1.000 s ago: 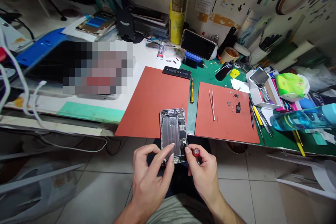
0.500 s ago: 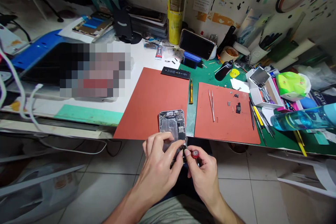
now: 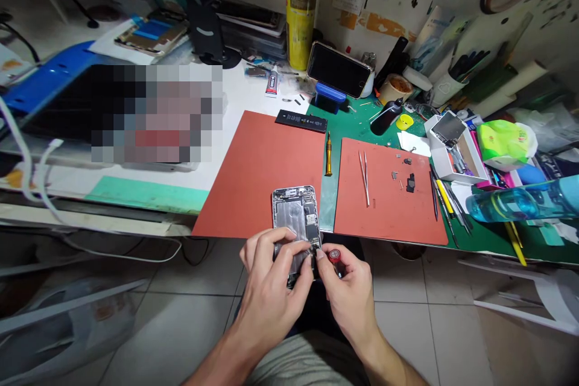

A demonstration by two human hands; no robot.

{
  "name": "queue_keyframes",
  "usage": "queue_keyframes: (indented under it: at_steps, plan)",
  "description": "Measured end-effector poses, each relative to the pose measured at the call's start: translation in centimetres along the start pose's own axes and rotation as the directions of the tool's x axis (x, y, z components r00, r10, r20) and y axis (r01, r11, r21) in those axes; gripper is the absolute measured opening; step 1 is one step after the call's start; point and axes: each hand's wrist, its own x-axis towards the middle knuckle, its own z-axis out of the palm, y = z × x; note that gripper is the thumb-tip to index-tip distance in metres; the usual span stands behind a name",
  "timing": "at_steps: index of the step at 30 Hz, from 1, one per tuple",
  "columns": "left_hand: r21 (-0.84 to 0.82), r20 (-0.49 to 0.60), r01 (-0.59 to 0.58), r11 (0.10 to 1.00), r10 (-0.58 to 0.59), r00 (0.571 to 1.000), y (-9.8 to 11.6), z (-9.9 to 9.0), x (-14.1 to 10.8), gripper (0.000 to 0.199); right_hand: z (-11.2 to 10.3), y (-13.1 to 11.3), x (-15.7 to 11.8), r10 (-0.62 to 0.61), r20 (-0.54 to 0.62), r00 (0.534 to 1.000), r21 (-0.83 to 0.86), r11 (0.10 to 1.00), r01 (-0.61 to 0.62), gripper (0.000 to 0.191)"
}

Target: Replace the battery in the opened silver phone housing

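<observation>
An opened phone housing (image 3: 289, 212) with its inner parts bare is tilted at the front edge of the bench, its upper end over the red mat (image 3: 266, 163). My left hand (image 3: 274, 271) lies across its lower half, thumb and fingers closed together near the phone's right side; whatever is between the fingertips is too small to make out. My right hand (image 3: 346, 286) is closed around a screwdriver with a red cap (image 3: 335, 256), and its thumb and fingertips meet the phone's lower right edge. My fingers hide the lower end of the phone.
Behind the phone lie a black battery (image 3: 301, 121) and a gold screwdriver (image 3: 328, 154). Tweezers (image 3: 364, 178) and several small parts (image 3: 410, 182) rest on the right red mat (image 3: 384, 217). A water bottle (image 3: 511, 202) lies at right; a phone (image 3: 338, 69) stands propped behind.
My left fingers have shifted slightly left and their tips have drawn closer together over the phone. The right hand still grips the screwdriver by the edge. The view has tilted a little.
</observation>
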Motion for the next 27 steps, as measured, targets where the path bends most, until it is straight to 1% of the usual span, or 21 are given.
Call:
queue_keyframes:
  at_steps: [7, 10, 12, 13, 15, 16, 17, 18, 19, 20, 21, 22, 23, 24, 25, 26, 27]
  plan:
    - [-0.019, -0.028, 0.008, 1.000, -0.008, 1.000, 0.0, 0.1, 0.1, 0.017, 0.0, -0.5, 0.1, 0.050, 0.000, 0.999, 0.044, 0.998, -0.050, 0.038]
    - [-0.023, -0.038, 0.004, 1.000, -0.005, 0.999, 0.1, 0.0, 0.1, 0.025, 0.0, -0.5, 0.1, 0.064, -0.005, 0.998, 0.047, 0.997, -0.064, 0.036]
    - [-0.032, -0.069, 0.017, 0.999, -0.019, 0.997, 0.0, -0.1, -0.2, 0.030, 0.0, -0.5, 0.2, 0.069, -0.005, 0.998, 0.044, 0.997, -0.068, 0.035]
    - [-0.040, -0.095, 0.043, 0.998, -0.047, 0.994, 0.0, -0.1, -0.4, 0.031, 0.1, -0.5, 0.2, 0.071, -0.003, 0.997, 0.042, 0.997, -0.071, 0.034]
    - [-0.085, -0.160, 0.147, 0.985, -0.159, 0.974, -0.2, -0.1, -1.3, 0.031, 0.1, -0.7, 0.3, 0.076, 0.007, 0.997, 0.042, 0.996, -0.076, 0.035]
    - [-0.138, -0.194, 0.214, 0.967, -0.239, 0.952, -0.4, -0.1, -1.8, 0.028, 0.1, -0.7, 0.3, 0.078, 0.009, 0.997, 0.041, 0.996, -0.079, 0.036]
    - [-0.220, -0.218, 0.282, 0.934, -0.329, 0.919, -0.5, 0.0, -2.3, 0.025, 0.1, -0.8, 0.3, 0.082, 0.009, 0.997, 0.039, 0.996, -0.082, 0.036]
    - [-0.319, -0.217, 0.349, 0.881, -0.427, 0.878, -0.7, 0.0, -2.8, 0.023, 0.1, -0.9, 0.3, 0.084, 0.008, 0.996, 0.034, 0.996, -0.085, 0.037]
    - [-0.419, -0.179, 0.417, 0.807, -0.523, 0.833, -0.9, 0.1, -3.2, 0.023, 0.1, -1.1, 0.3, 0.088, 0.007, 0.996, 0.027, 0.996, -0.088, 0.037]
    - [-0.509, -0.103, 0.483, 0.712, -0.608, 0.787, -1.0, 0.2, -3.6, 0.026, 0.1, -1.2, 0.3, 0.092, 0.007, 0.996, 0.019, 0.996, -0.092, 0.038]
    - [-0.576, 0.008, 0.552, 0.603, -0.671, 0.741, -1.1, 0.3, -3.8, 0.031, 0.1, -1.3, 0.3, 0.096, 0.009, 0.995, 0.012, 0.995, -0.096, 0.038]
    - [-0.613, 0.140, 0.617, 0.493, -0.701, 0.699, -1.2, 0.5, -4.0, 0.036, 0.1, -1.4, 0.4, 0.099, 0.013, 0.995, 0.009, 0.995, -0.099, 0.039]
    - [-0.626, 0.272, 0.671, 0.396, -0.696, 0.664, -1.2, 0.6, -4.1, 0.041, 0.0, -1.4, 0.4, 0.101, 0.017, 0.995, 0.011, 0.995, -0.101, 0.039]
    - [-0.631, 0.382, 0.707, 0.318, -0.667, 0.640, -1.2, 0.7, -4.1, 0.045, 0.0, -1.4, 0.4, 0.102, 0.021, 0.995, 0.016, 0.995, -0.102, 0.040]
    - [-0.637, 0.463, 0.727, 0.258, -0.626, 0.628, -1.1, 0.7, -4.1, 0.048, 0.0, -1.3, 0.4, 0.099, 0.022, 0.995, 0.021, 0.995, -0.100, 0.041]
    - [-0.643, 0.516, 0.734, 0.217, -0.585, 0.625, -1.0, 0.7, -4.0, 0.049, -0.1, -1.2, 0.3, 0.095, 0.022, 0.995, 0.026, 0.995, -0.096, 0.041]
    - [-0.652, 0.545, 0.734, 0.191, -0.555, 0.629, -0.8, 0.7, -3.9, 0.050, -0.2, -1.1, 0.3, 0.090, 0.028, 0.996, 0.030, 0.995, -0.091, 0.041]
